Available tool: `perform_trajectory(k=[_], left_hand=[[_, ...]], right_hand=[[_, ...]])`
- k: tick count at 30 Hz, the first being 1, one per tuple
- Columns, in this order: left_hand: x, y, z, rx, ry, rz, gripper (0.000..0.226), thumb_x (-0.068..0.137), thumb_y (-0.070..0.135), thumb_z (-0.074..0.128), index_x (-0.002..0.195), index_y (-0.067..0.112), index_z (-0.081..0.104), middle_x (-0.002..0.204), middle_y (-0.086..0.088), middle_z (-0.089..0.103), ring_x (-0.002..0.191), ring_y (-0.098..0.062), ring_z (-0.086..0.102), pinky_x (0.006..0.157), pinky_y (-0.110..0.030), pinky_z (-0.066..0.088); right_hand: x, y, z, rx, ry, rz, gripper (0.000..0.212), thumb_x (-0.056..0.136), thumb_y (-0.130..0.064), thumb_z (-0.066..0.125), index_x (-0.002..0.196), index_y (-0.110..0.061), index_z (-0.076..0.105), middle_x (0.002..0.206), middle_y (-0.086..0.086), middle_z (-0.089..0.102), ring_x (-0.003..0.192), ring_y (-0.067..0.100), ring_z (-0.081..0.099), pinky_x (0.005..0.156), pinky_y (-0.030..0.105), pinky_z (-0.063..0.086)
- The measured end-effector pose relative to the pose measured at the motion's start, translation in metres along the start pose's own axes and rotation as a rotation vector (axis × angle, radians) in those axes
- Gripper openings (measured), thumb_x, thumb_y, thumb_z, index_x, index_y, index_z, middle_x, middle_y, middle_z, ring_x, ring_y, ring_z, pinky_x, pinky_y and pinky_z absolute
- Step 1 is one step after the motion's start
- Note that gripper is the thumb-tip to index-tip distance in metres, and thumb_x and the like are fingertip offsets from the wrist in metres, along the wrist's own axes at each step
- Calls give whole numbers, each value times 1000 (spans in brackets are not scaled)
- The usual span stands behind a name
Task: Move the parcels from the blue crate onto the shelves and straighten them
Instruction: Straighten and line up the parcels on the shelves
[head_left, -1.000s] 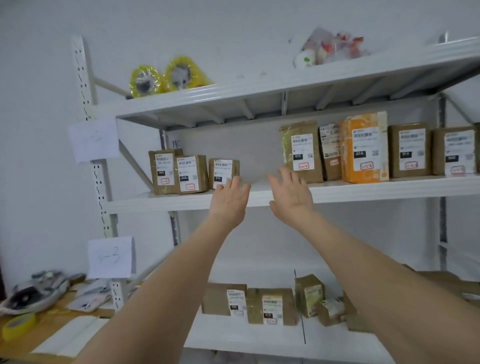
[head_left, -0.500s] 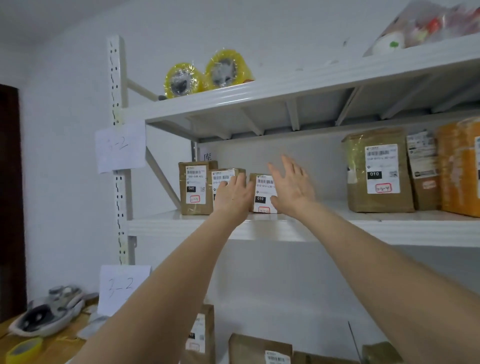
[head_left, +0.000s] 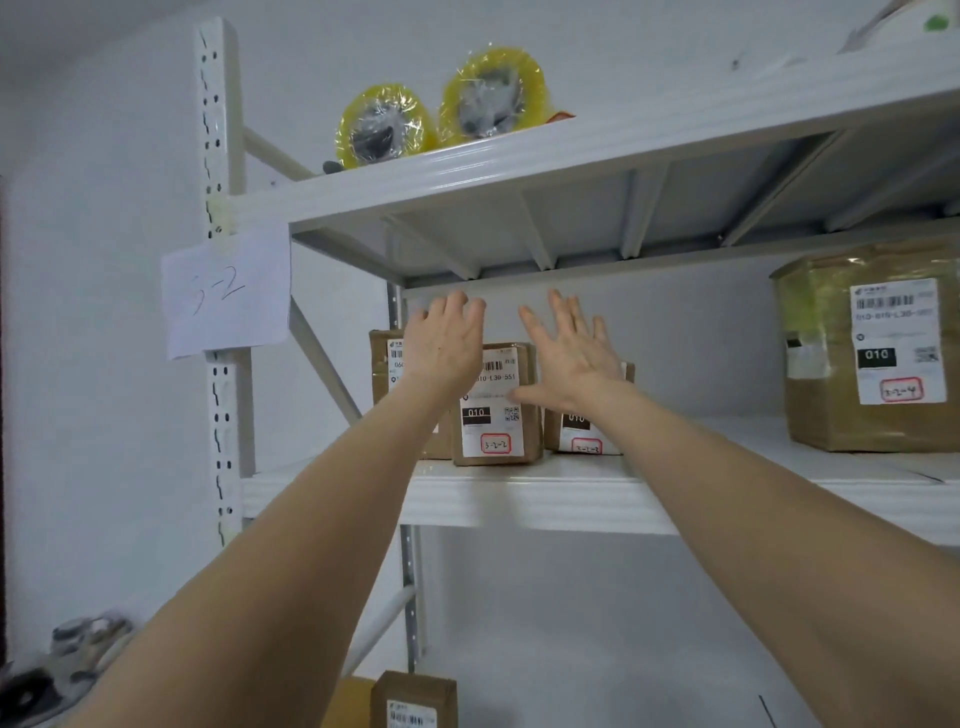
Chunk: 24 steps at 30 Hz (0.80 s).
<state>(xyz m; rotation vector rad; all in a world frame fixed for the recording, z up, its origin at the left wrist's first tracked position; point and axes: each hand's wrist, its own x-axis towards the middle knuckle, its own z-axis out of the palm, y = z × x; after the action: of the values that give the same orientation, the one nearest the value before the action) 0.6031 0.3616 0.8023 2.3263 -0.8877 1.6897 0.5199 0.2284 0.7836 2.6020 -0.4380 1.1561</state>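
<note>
Three small brown parcels stand in a row at the left end of the middle shelf (head_left: 519, 493). The middle parcel (head_left: 496, 415) shows a white label marked 010. My left hand (head_left: 447, 343) is raised with straight fingers in front of the left parcel (head_left: 382, 358) and covers most of it. My right hand (head_left: 571, 353) is spread flat in front of the right parcel (head_left: 587, 434), its thumb over the middle parcel's label. Neither hand holds anything. Whether they touch the parcels is unclear. The blue crate is out of view.
A larger taped parcel (head_left: 862, 353) stands at the right of the same shelf. Two yellow tape rolls (head_left: 441, 119) sit on the top shelf. A paper sign (head_left: 228, 296) hangs on the left upright. One more parcel (head_left: 413, 699) stands on the lower shelf.
The view has swung left and closer to the three small parcels. Both hands have travelled left and up from the shelf edge to in front of the parcels, fingers still straight.
</note>
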Motion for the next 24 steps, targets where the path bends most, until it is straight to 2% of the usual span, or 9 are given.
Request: perform_trajectory(k=[5,9,12,14,16,20,24], left_hand=[[22,-30,23,-36,-28,6,39,93,19,42,132,18,46,131,-7,48,121,-26,44,95,-39,36],[28,-44,39,-100,-49,12,40,95,30,38,131,17,49,133,-7,47,124,-26,42,97,-40,35],[29,-52,47,-146,-59,40,44,94,35,34,133,17,47,136,-8,45,126,-27,41,100,-42,33],[30,-55,50,-184,-84,46,46,94,35,32,135,17,43,140,-9,42,129,-27,38,102,-43,31],[30,-56,53,-209,-157,37,49,95,35,29,140,17,37,144,-11,39,132,-28,34,106,-45,28],[23,-56,57,-191,-327,23,49,98,37,21,140,16,36,142,-13,43,128,-32,41,106,-48,30],[24,-60,54,-242,-322,-5,48,98,35,21,133,12,44,134,-12,49,120,-32,48,99,-45,37]], right_hand=[[24,-21,10,6,-60,21,125,62,-79,63,152,-31,-10,159,9,-21,146,33,-15,116,55,-1],[30,-35,23,-32,-77,-20,124,61,-77,67,152,-33,-6,160,8,-17,146,35,-11,115,58,5],[29,-35,26,-64,-89,1,117,62,-71,71,151,-33,6,159,10,2,146,35,3,113,57,17],[27,-32,27,-66,-81,33,108,63,-67,72,148,-32,16,151,12,22,140,32,21,109,53,27],[26,-31,27,-70,-85,68,102,64,-65,72,146,-32,21,141,10,34,130,31,36,104,49,33],[27,-34,29,-109,-72,105,98,68,-62,72,146,-31,21,135,11,40,120,31,47,96,46,40],[33,-46,35,-86,-66,113,91,71,-53,73,145,-29,25,135,11,41,118,30,48,90,43,44]])
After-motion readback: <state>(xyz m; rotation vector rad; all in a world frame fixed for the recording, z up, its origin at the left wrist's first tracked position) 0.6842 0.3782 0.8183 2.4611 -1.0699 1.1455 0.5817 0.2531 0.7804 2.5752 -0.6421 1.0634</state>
